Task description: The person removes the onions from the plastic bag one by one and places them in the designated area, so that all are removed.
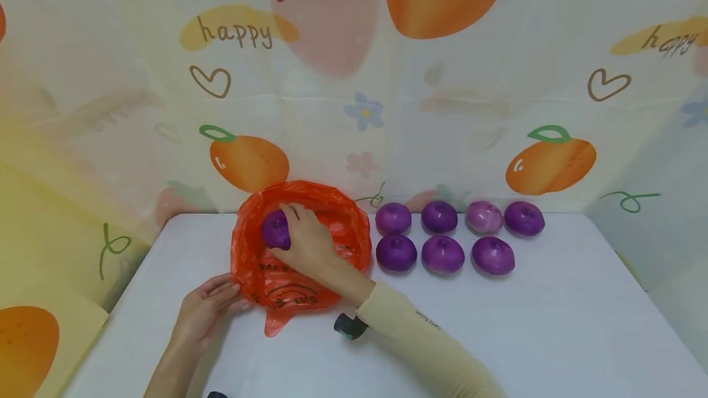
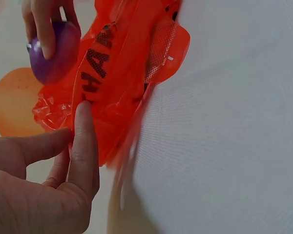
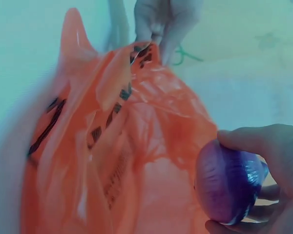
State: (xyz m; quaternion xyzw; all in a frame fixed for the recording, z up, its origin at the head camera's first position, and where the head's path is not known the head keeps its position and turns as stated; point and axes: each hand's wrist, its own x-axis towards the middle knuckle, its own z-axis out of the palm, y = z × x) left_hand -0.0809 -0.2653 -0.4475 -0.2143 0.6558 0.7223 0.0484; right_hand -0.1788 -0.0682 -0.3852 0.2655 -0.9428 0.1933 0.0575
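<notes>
A red plastic bag with dark printed lettering stands on the table with its mouth spread wide. My left hand pinches the bag's rim at the near left between thumb and fingers, as the left wrist view shows. My right hand grips a purple onion over the bag's mouth. In the right wrist view the thumb and fingers wrap around this onion. The inside bottom of the bag cannot be seen clearly.
To the bag's right, several purple onions form two rows near the back edge of the white table. A small dark cylindrical object lies near the right forearm. Behind hangs a fruit-patterned cloth.
</notes>
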